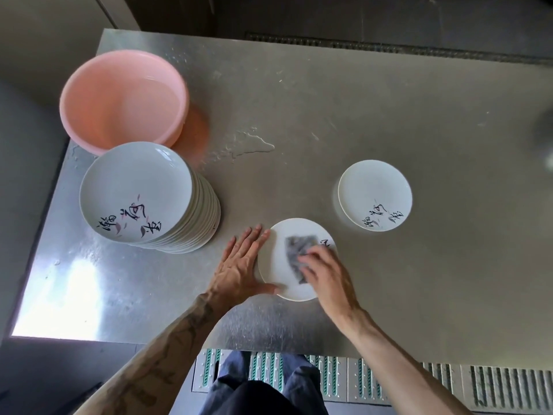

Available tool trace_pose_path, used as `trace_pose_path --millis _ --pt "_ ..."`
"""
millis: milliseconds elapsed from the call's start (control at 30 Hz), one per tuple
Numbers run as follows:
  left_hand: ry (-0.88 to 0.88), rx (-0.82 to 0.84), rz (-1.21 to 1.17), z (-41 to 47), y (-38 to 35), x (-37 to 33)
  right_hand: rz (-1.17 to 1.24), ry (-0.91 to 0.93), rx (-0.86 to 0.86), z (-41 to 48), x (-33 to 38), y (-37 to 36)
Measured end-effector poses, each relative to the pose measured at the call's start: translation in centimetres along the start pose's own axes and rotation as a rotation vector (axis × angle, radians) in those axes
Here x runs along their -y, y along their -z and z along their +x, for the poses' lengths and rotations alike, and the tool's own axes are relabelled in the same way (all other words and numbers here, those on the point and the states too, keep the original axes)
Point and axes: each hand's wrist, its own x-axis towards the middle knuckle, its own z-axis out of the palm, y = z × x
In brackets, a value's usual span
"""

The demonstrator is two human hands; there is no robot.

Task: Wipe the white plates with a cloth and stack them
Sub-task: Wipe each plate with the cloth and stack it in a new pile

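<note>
One plate (273, 260) lies flat near the front edge of the steel worktop (329, 109), with one grey cloth (294, 250) on it. The right hand (326, 277) presses the cloth down, its fingers laid over it and blurred, its grip not closed round it. The left hand (242, 265) lies flat beside the plate, its grip open, its fingertips and thumb touching the rim.

To the left stands one tall stack of plates (134, 190), its rims too many to count surely. To the right, well apart, sits a low pile (374, 193), seemingly two plates. One pink basin (89, 85) holding water stands behind the tall stack.

A puddle (254, 145) wets the worktop. Floor grating (508, 387) runs below its front edge.
</note>
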Motion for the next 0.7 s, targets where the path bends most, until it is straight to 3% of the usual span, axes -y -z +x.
trace_pose_path --millis 100,300,467,600,700 --pt "0.010 -0.004 0.011 0.0 -0.2 0.0 -0.041 -0.200 -0.143 0.2 -0.5 0.2" --pt "-0.006 -0.001 0.015 0.1 -0.2 0.2 -0.001 0.020 0.015 -2.9 2.8 -2.9" --pt "0.008 0.003 0.003 0.0 -0.1 -0.1 -0.139 -0.026 -0.106 0.5 -2.5 0.9" --pt "0.023 -0.002 0.000 0.1 -0.2 -0.1 -0.211 0.055 -0.078 3.8 -2.3 1.6" --pt "0.022 -0.016 0.001 0.1 -0.4 0.1 -0.179 -0.015 -0.112 1.4 -2.4 1.3"
